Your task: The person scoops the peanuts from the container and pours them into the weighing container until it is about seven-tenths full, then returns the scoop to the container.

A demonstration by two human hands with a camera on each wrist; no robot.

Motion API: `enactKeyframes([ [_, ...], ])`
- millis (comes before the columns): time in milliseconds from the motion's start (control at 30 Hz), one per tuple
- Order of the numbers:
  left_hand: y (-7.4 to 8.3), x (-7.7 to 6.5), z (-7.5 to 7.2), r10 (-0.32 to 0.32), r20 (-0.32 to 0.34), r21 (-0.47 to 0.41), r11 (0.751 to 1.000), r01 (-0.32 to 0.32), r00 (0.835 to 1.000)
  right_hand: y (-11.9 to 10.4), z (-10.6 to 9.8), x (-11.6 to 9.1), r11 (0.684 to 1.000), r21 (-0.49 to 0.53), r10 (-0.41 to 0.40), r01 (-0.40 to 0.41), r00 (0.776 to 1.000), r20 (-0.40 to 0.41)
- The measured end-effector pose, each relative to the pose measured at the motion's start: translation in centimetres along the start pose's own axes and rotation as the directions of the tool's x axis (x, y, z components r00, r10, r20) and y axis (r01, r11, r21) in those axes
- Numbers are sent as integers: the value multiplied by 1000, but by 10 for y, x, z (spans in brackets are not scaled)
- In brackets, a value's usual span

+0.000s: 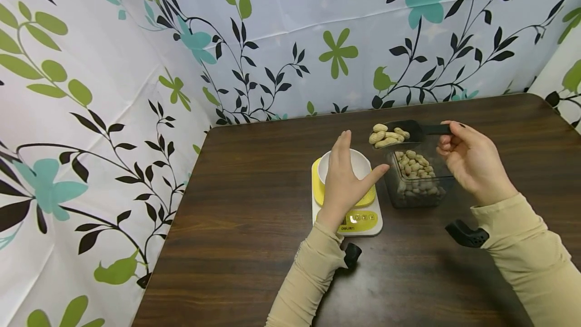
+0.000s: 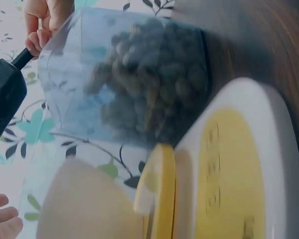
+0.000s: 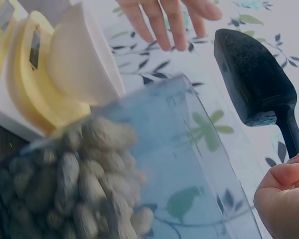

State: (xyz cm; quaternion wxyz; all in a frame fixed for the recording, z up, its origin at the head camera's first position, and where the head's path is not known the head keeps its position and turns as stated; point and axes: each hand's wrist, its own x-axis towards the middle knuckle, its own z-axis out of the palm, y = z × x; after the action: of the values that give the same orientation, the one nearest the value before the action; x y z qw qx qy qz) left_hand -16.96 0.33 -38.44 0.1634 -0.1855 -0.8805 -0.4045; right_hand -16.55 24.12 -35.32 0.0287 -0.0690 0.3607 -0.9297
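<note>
Black scoop (image 1: pixel 412 129), tan peanuts (image 1: pixel 414 165), yellow-white scale (image 1: pixel 365 221), white bowl (image 1: pixel 360 164), leaf-patterned white cloth (image 1: pixel 290 19)

Soft light is brightening the far cloth (image 1: pixel 290 19) — faint glare is greying the near tabletop (image 1: pixel 376 281), both wrist views looking hazy.

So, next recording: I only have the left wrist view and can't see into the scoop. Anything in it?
Observer: Yes, the head view shows several peanuts in the scoop.
Reviewer: I get only a few fingers at my picture's edge. How is the left hand held?
Observer: The left hand is open, its thumb spread away from straight fingers.
Reviewer: And are the forearms bare or covered?
Observer: Covered, by beige sleeves.
</note>
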Motion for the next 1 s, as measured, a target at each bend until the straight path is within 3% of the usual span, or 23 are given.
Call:
enactKeyframes([
  [200, -16, -5, -10, -13, -50, 43, 999, 15, 999, 13, 12, 6, 995, -84, 50, -47, 998, 31],
  [367, -29, -11, -14, -63, -55, 65, 996, 67, 996, 21, 16, 8, 971, -223, 89, -86, 996, 4],
  [533, -40, -18, -17, -145, -5, 71, 987, 145, 989, 24, 18, 11, 914, -389, 108, -114, 993, -36],
  [767, -49, -26, -13, -199, 76, 80, 978, 193, 977, 29, 21, 13, 835, -542, 81, -95, 996, -48],
  [833, -50, -27, -11, -192, 84, 75, 980, 186, 978, 30, 23, 13, 801, -592, 71, -87, 996, -50],
  [867, -50, -27, -10, -188, 85, 76, 980, 182, 978, 31, 23, 13, 766, -637, 65, -86, 996, -56],
  [1000, -50, -27, -7, -156, 74, 89, 985, 150, 985, 31, 25, 11, 535, -841, 30, -82, 997, -78],
])
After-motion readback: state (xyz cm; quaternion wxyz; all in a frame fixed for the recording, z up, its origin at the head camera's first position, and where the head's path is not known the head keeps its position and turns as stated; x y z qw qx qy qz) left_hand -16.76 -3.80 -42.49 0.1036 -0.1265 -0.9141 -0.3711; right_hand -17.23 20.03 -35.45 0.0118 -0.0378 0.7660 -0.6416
